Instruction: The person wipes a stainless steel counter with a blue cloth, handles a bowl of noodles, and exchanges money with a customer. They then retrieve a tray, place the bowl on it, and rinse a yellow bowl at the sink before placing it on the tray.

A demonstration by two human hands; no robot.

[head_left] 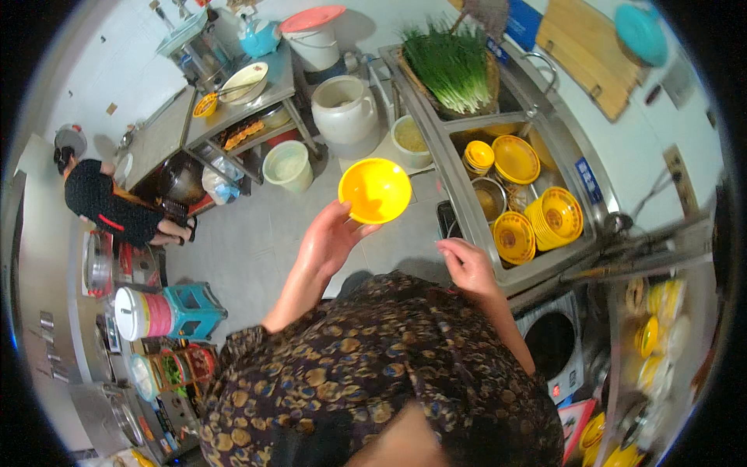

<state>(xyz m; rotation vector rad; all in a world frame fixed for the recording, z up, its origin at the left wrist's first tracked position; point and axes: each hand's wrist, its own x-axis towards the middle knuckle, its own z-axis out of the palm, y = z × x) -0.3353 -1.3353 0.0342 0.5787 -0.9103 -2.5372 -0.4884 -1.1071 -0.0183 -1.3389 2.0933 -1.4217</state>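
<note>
My left hand (335, 236) grips the rim of a yellow bowl (375, 191) with thumb and fingers; the bowl is tilted so that its inside faces up to me, over the floor. My right hand (467, 265) is loosely curled beside the near edge of a steel sink (467, 204); whether something small is between its fingers, I cannot tell. Stacked yellow patterned bowls (557, 219), yellow plates (516, 159), small yellow bowls (480, 155) and a round metal container (489, 198) sit in the sink. A basket of green onions (452, 76) rests at its far end.
A large pale crock (345, 114) and a plastic bucket (288, 166) stand on the floor ahead. At the left, another person (111, 195) is by a counter. A teal stool (195, 311) stands nearer. An induction cooker (551, 344) is at my right, below a cutting board (589, 58) on the wall.
</note>
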